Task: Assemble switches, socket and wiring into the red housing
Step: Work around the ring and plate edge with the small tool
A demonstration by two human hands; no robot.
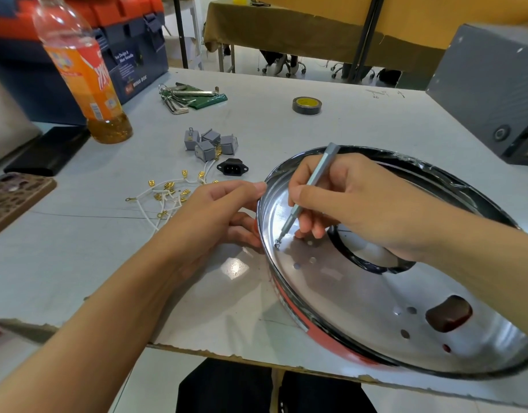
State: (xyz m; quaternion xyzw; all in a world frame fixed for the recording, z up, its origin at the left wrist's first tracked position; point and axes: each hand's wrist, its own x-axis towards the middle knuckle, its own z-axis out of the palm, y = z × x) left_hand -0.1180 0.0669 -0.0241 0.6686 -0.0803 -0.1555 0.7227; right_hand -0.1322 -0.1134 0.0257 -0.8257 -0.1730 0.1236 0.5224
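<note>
Pale grey worktable point(78, 263) with chipped front edge, olive-draped table point(316, 28) behind, light glossy floor point(251, 59) beyond.

Red housing point(289, 305) cut by right edge; left hand point(224, 210) fingertips hidden behind rim; bottle point(78, 64) top cropped.

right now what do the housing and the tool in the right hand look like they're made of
Housing: looks like polished sheet metal inside, mirror-like with reflections, and a glossy red outer wall, paint or plastic unclear. Screwdriver pinched in the right hand: slim matte grey shaft, probably brushed metal, with a darker steel-looking tip.
</note>
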